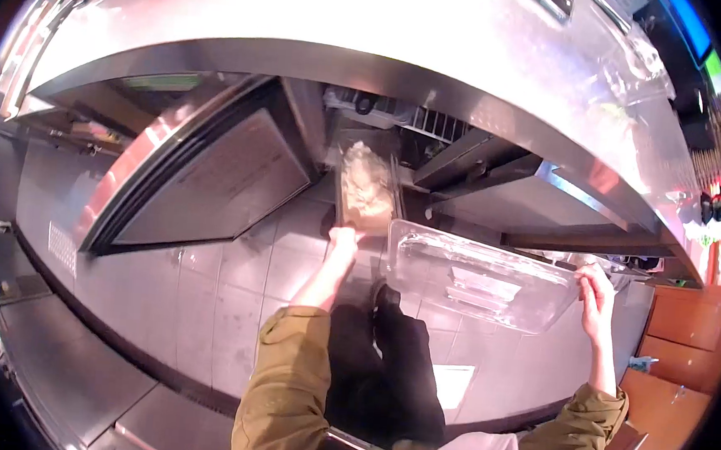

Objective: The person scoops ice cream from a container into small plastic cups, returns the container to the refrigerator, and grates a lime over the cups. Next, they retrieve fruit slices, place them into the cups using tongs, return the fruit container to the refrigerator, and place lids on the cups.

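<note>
My left hand (342, 242) is closed on the near end of a clear rectangular container (398, 196), which lies partly inside an open under-counter fridge. Pale, lumpy food (368, 184) fills much of that container; I cannot make out its kind. Off to the right, my right hand (595, 293) grips the short end of a see-through plastic tub (490, 280). This tub is tilted above the floor, and its far end comes close to the food container. Through its clear plastic a whitish rectangular patch shows.
The open fridge door (213, 185) stands to the left. A metal counter edge (404, 73) overhangs the fridge, with wire racks (434, 123) inside. Another open door or drawer panel (537, 208) is at right. Orange-brown drawers (688, 319) stand far right; a steel unit (68, 347) is lower left.
</note>
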`<state>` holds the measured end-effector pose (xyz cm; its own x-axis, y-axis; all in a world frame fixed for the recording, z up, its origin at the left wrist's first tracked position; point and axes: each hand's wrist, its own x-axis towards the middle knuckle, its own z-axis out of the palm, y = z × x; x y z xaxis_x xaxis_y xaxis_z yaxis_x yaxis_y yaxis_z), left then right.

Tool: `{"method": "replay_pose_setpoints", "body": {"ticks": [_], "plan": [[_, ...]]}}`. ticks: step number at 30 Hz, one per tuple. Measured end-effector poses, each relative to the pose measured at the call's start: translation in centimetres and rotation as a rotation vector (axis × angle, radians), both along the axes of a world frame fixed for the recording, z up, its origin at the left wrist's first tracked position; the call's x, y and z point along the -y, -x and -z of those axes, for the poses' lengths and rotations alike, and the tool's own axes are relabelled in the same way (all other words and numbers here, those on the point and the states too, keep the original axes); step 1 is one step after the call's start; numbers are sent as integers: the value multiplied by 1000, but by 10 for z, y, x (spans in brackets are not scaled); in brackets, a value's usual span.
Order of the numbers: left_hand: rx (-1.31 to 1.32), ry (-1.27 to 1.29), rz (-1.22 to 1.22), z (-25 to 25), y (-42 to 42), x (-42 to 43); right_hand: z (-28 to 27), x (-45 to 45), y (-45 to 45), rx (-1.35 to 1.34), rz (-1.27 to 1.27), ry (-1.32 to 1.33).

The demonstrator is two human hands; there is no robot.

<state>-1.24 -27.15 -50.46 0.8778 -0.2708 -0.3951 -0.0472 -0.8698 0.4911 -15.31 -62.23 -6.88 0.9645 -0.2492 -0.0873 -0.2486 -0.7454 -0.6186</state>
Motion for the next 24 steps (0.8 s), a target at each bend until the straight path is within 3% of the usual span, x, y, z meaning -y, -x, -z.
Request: {"method": "replay_pose_setpoints", "body": {"ticks": [3,5,8,10,12,14,19,24], "plan": [[-22,151,-300,-46,85,-29,-49,-11,-1,18,95,-279],[7,145,-363,-88,130,-51,-81,-29,-16,-20,144,-371],[-141,-175,16,-214,163,-94,-114,-60,-34,14,204,-661],[-423,-241,-45,-264,183,-121,-138,-88,-71,7,209,-781],[-305,-162,-13,-297,220,-146,-148,-127,-119,34,253,-892],[-577,971,-1322,-332,250,-155,-145,-164,-165,16,163,-1014],[-413,949,-1587,-414,272,-182,-117,-288,-262,27,79,-1190],[-165,1013,-1689,-419,282,-215,-85,-340,-325,133,111,-1175]]}}
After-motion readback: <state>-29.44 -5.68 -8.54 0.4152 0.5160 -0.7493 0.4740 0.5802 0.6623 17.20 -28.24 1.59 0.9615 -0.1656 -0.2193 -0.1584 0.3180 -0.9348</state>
